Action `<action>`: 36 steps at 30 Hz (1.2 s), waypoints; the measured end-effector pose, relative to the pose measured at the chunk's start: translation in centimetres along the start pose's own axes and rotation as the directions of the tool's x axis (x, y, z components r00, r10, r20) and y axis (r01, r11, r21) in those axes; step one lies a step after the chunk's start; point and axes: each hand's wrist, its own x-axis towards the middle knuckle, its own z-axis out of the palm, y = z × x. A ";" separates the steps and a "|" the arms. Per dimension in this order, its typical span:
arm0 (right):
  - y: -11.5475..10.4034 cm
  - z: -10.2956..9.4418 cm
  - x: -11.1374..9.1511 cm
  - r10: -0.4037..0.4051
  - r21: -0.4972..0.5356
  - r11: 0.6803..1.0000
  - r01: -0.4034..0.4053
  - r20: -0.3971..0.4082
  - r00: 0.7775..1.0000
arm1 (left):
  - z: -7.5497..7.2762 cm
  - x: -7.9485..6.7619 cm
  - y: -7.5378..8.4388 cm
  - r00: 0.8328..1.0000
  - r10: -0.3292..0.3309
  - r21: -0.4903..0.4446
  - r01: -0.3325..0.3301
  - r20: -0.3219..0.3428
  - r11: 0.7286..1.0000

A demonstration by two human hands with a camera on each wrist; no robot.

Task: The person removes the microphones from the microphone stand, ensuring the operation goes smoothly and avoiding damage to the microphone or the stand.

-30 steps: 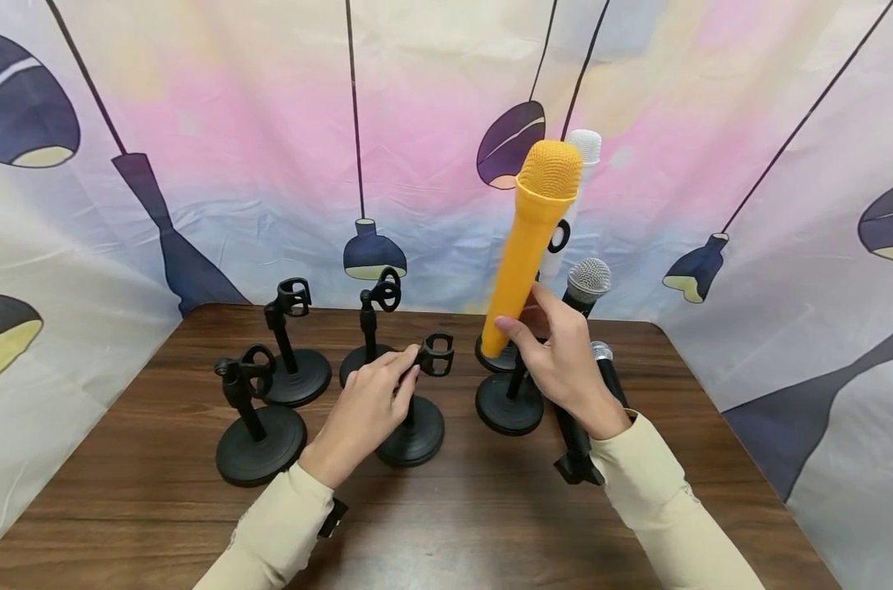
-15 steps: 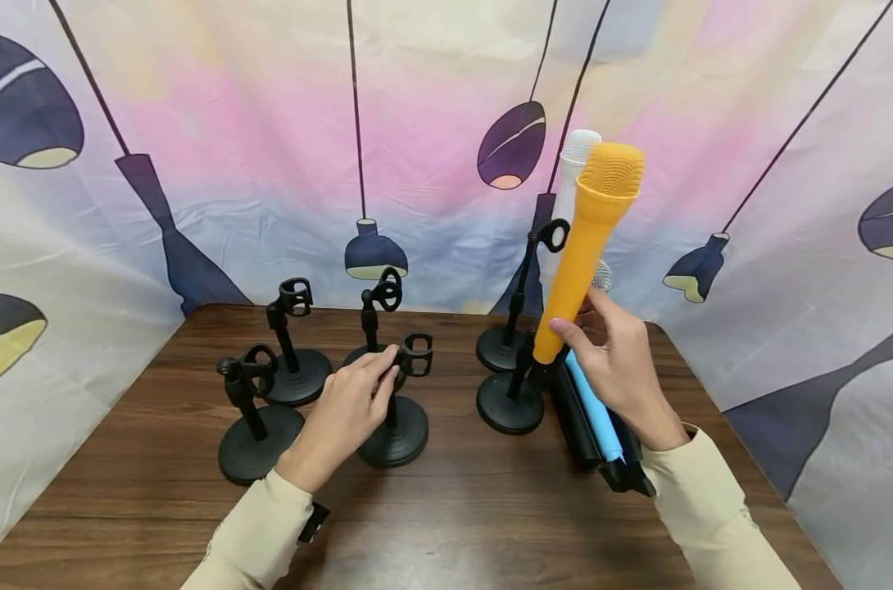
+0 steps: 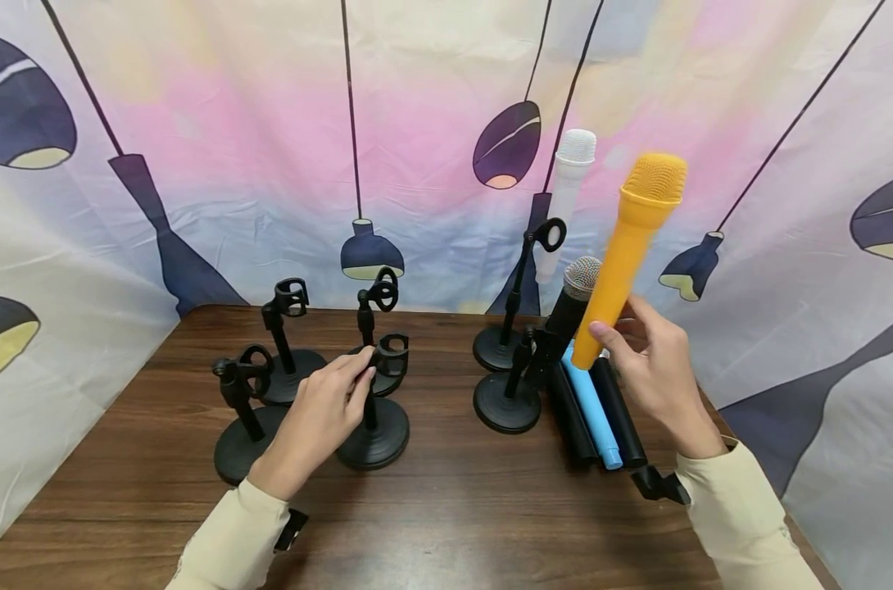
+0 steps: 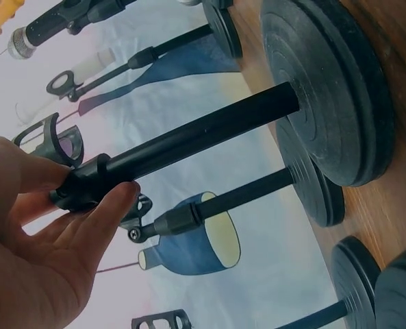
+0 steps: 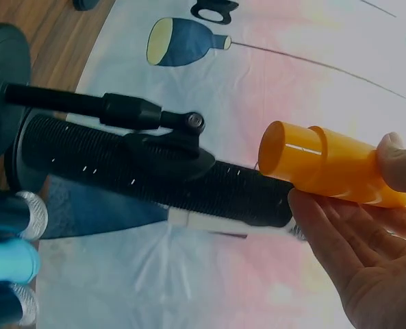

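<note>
My left hand (image 3: 314, 418) pinches the top of a black desktop microphone stand (image 3: 376, 438) just below its clip; in the left wrist view thumb and fingers close round the joint, and the stand's post (image 4: 203, 137) runs to a round base. In my right hand (image 3: 656, 373) is a yellow microphone (image 3: 627, 258), gripped near its lower end and tilted head-up to the right. Its bottom end (image 5: 274, 151) shows in the right wrist view, close to a black microphone (image 3: 568, 311) with a silver head that leans in a nearer stand (image 3: 507, 401).
A white microphone (image 3: 567, 197) sits in the back stand (image 3: 496, 348). A blue microphone (image 3: 594, 410) lies between two black ones, the right-hand one (image 3: 618, 414) partly hidden. Left are several vacant stands, including one (image 3: 293, 373) at the back. Patterned cloth (image 3: 446, 164) hangs behind the table (image 3: 446, 524).
My right hand has carried the yellow microphone rightward, uncovering the black microphone in its stand. My left hand has moved left, and the stand it pinches has come along.
</note>
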 end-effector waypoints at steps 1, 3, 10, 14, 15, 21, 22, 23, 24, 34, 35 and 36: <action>0.2 -0.1 -0.1 0.002 0.000 1.000 -0.002 -0.004 1.000 | -0.1 -0.1 -0.1 1.000 -0.001 -0.001 0.001 -0.001 1.000; 0.6 -0.4 -0.3 0.011 -0.007 1.000 -0.011 -0.010 1.000 | -0.3 -0.2 -0.2 1.000 -0.008 -0.004 0.008 -0.002 1.000; 2.2 -1.2 -1.1 0.082 -0.048 0.995 -0.082 -0.001 0.997 | -0.9 -0.6 -0.6 0.999 -0.039 -0.007 0.039 0.001 0.999; 3.5 -1.6 -1.6 0.107 -0.085 0.991 -0.107 0.000 0.994 | -1.2 -0.8 -0.7 0.998 -0.055 -0.008 0.055 0.012 0.998; 3.8 -1.7 -1.7 0.113 -0.090 0.990 -0.112 0.002 0.994 | -1.2 -0.8 -0.8 0.998 -0.059 -0.008 0.059 0.013 0.998; 5.7 -2.3 -2.7 0.167 -0.124 0.979 -0.162 0.037 0.985 | -1.5 -1.0 -0.9 0.998 -0.066 -0.008 0.066 0.013 0.998; 5.9 -2.4 -2.9 0.182 -0.135 0.975 -0.174 0.046 0.982 | -1.5 -1.0 -0.9 0.998 -0.065 -0.005 0.065 0.010 0.998; 6.2 -2.5 -3.1 0.197 -0.147 0.971 -0.187 0.056 0.979 | -1.6 -1.0 -1.0 0.998 -0.063 -0.003 0.063 0.008 0.998; 6.5 -2.6 -3.2 0.211 -0.165 0.966 -0.198 0.064 0.975 | -1.6 -1.0 -1.0 0.998 -0.061 0.000 0.061 0.006 0.998; 9.0 -3.3 -4.7 0.356 -0.303 0.905 -0.299 0.156 0.921 | -2.0 -1.3 -1.3 0.998 -0.070 0.011 0.070 0.005 0.998; 9.3 -3.3 -4.8 0.369 -0.305 0.901 -0.308 0.166 0.915 | -2.0 -1.3 -1.3 0.997 -0.072 0.009 0.072 0.005 0.997; 9.6 -3.4 -5.0 0.380 -0.307 0.897 -0.316 0.176 0.908 | -2.0 -1.3 -1.3 0.997 -0.075 0.009 0.075 0.007 0.997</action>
